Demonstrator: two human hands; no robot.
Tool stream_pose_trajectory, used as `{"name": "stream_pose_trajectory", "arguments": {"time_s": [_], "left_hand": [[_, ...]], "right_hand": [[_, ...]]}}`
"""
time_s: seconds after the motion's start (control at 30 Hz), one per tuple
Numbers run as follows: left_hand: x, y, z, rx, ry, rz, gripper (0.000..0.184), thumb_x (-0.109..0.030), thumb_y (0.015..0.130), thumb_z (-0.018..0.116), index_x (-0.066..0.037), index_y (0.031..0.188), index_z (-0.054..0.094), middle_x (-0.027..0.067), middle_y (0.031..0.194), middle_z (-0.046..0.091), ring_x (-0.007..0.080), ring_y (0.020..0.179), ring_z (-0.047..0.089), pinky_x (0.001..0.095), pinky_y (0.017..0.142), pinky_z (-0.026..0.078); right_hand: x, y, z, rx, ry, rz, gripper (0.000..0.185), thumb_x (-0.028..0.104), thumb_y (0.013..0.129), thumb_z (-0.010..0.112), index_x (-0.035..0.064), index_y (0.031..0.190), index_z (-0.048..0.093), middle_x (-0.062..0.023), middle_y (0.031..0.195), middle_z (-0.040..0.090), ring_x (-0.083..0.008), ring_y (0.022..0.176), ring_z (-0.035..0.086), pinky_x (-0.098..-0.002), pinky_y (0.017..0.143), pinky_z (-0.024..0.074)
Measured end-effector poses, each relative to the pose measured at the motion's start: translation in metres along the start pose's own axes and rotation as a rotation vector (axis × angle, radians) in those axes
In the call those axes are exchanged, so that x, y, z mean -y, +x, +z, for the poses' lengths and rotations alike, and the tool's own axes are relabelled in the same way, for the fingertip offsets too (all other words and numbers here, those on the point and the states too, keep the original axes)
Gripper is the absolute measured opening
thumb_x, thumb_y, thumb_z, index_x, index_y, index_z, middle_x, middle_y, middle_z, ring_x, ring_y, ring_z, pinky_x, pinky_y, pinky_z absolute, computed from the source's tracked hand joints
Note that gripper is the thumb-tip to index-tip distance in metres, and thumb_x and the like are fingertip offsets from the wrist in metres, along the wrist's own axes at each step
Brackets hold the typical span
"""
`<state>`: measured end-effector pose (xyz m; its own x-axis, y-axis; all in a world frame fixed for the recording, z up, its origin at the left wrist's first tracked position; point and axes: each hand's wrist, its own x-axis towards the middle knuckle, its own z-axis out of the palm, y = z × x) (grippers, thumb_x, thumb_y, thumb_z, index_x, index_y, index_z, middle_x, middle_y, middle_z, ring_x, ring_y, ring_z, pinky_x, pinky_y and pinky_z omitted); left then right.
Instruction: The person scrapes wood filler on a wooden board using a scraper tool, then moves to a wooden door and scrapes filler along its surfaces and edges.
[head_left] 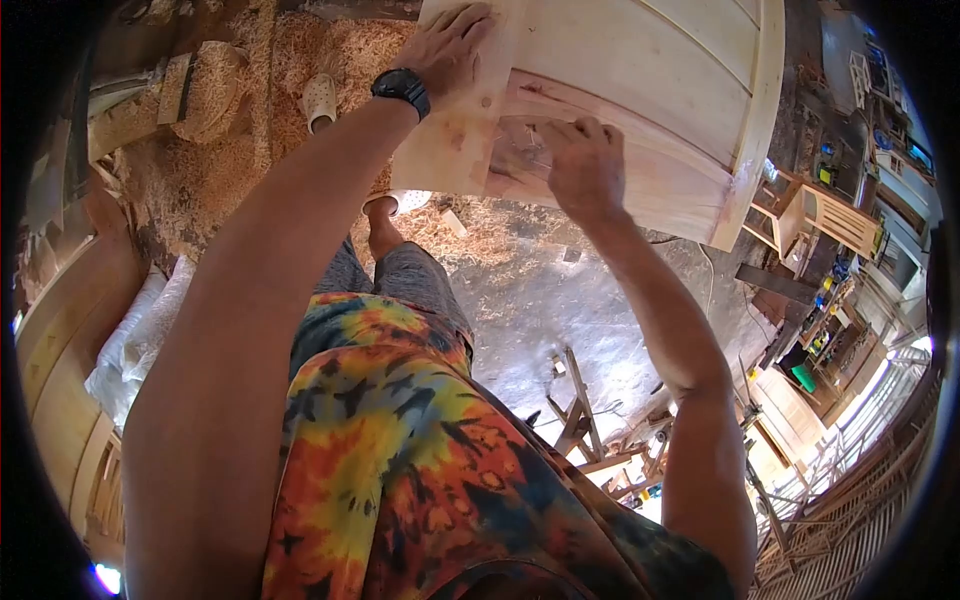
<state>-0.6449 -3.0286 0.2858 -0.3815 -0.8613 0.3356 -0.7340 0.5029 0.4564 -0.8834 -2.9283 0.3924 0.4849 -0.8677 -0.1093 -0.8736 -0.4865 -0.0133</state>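
Observation:
My left hand (445, 45), with a black watch (402, 90) on the wrist, lies flat on the pale wide end board of a wooden panel (620, 60). Its fingers are stretched out and it holds nothing that I can see. My right hand (588, 170) is closed over the reddish, darker-grained part of the panel, near the edge closest to me. Its fingers are curled, and whatever they may grip is hidden or too small to name. The panel has long grooves between its boards and a raised strip (750, 130) along its right side.
Wood shavings (300, 60) cover the floor at the left, around my light clogs (320, 98). Wrapped plastic bundles (145, 320) lean at the left. A wooden chair (820, 215) stands at the right. Scrap timber (580, 410) lies behind my right arm.

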Motion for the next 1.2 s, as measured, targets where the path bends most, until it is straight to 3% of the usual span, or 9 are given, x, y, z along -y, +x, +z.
{"name": "stream_pose_trajectory", "arguments": {"time_s": [0.27, 0.33, 0.47, 0.53, 0.73, 0.83, 1.03, 1.17, 1.2], "left_hand": [[-0.003, 0.002, -0.005, -0.009, -0.02, 0.046, 0.054, -0.012, 0.076, 0.061, 0.001, 0.128, 0.056, 0.0204, 0.139, 0.052, 0.0368, 0.133, 0.045, 0.0446, 0.114, 0.037], [-0.005, -0.002, -0.006, 0.075, 0.197, -0.005, 0.05, -0.01, 0.091, 0.055, -0.009, 0.14, 0.047, 0.0101, 0.148, 0.045, 0.0287, 0.138, 0.042, 0.0416, 0.117, 0.039], [-0.006, -0.002, -0.005, 0.075, 0.173, -0.026, 0.048, -0.011, 0.091, 0.056, -0.009, 0.138, 0.049, 0.0092, 0.147, 0.046, 0.0286, 0.137, 0.042, 0.0421, 0.117, 0.038], [-0.001, 0.0, -0.002, 0.019, 0.014, 0.023, 0.053, -0.011, 0.077, 0.06, 0.001, 0.129, 0.055, 0.0202, 0.139, 0.051, 0.0367, 0.134, 0.044, 0.0446, 0.114, 0.037], [-0.001, 0.002, -0.004, 0.055, 0.005, 0.024, 0.054, -0.012, 0.079, 0.06, 0.001, 0.131, 0.054, 0.0201, 0.143, 0.048, 0.0364, 0.136, 0.042, 0.0446, 0.116, 0.035], [0.005, -0.002, 0.002, 0.029, 0.025, 0.037, 0.055, -0.011, 0.079, 0.06, 0.001, 0.132, 0.053, 0.0201, 0.144, 0.047, 0.0365, 0.136, 0.041, 0.0446, 0.117, 0.034], [0.006, 0.0, 0.005, 0.015, 0.01, 0.055, 0.056, -0.01, 0.078, 0.061, 0.002, 0.132, 0.053, 0.0201, 0.141, 0.049, 0.0363, 0.135, 0.042, 0.0444, 0.116, 0.035], [0.005, 0.0, 0.003, -0.006, -0.005, 0.055, 0.054, -0.01, 0.078, 0.061, 0.002, 0.13, 0.053, 0.0203, 0.14, 0.05, 0.0367, 0.134, 0.044, 0.0445, 0.116, 0.035], [0.008, 0.001, 0.006, -0.013, 0.016, 0.083, 0.054, -0.01, 0.078, 0.061, 0.001, 0.13, 0.054, 0.0204, 0.14, 0.05, 0.0367, 0.134, 0.044, 0.0444, 0.116, 0.035]], "right_hand": [[0.013, -0.022, -0.007, -0.011, 0.035, 0.009, 0.028, 0.008, 0.082, 0.062, 0.0131, 0.108, 0.073, 0.0005, 0.108, 0.071, -0.0218, 0.104, 0.059, -0.0418, 0.094, 0.0413], [0.002, -0.016, -0.015, -0.024, 0.053, -0.002, 0.028, 0.01, 0.081, 0.064, 0.0127, 0.108, 0.072, 0.0002, 0.103, 0.069, -0.0223, 0.103, 0.059, -0.0427, 0.092, 0.0413], [0.0, -0.003, -0.012, -0.056, 0.085, 0.114, 0.029, 0.007, 0.081, 0.063, 0.0123, 0.108, 0.072, -0.0002, 0.108, 0.071, -0.0226, 0.103, 0.06, -0.0419, 0.092, 0.042], [0.007, -0.006, -0.005, -0.06, 0.084, 0.144, 0.03, 0.006, 0.081, 0.062, 0.0127, 0.108, 0.072, -0.0003, 0.11, 0.071, -0.0227, 0.103, 0.06, -0.0419, 0.091, 0.0425], [-0.006, -0.01, -0.027, 0.198, 0.138, 0.176, 0.025, 0.004, 0.085, 0.059, 0.0093, 0.106, 0.071, -0.0069, 0.108, 0.07, -0.0249, 0.104, 0.062, -0.0431, 0.088, 0.0472], [-0.029, -0.008, -0.034, -0.037, 0.307, 0.321, 0.022, 0.003, 0.087, 0.062, 0.0065, 0.107, 0.067, -0.0159, 0.104, 0.07, -0.0344, 0.098, 0.066, -0.0418, 0.083, 0.053], [-0.036, -0.021, -0.03, 0.076, 0.561, 0.662, 0.016, 0.012, 0.086, 0.071, 0.0083, 0.101, 0.071, -0.0105, 0.097, 0.073, -0.0309, 0.093, 0.07, -0.037, 0.076, 0.0555], [-0.02, -0.038, -0.014, -0.075, 0.549, 0.55, 0.016, 0.01, 0.085, 0.069, 0.0106, 0.1, 0.073, -0.0065, 0.094, 0.074, -0.0269, 0.091, 0.07, -0.0377, 0.073, 0.0556], [-0.009, -0.036, -0.019, -0.131, 0.452, 0.369, 0.019, 0.009, 0.083, 0.069, 0.0107, 0.102, 0.073, -0.0058, 0.096, 0.074, -0.0262, 0.091, 0.069, -0.0382, 0.074, 0.0553]]}}
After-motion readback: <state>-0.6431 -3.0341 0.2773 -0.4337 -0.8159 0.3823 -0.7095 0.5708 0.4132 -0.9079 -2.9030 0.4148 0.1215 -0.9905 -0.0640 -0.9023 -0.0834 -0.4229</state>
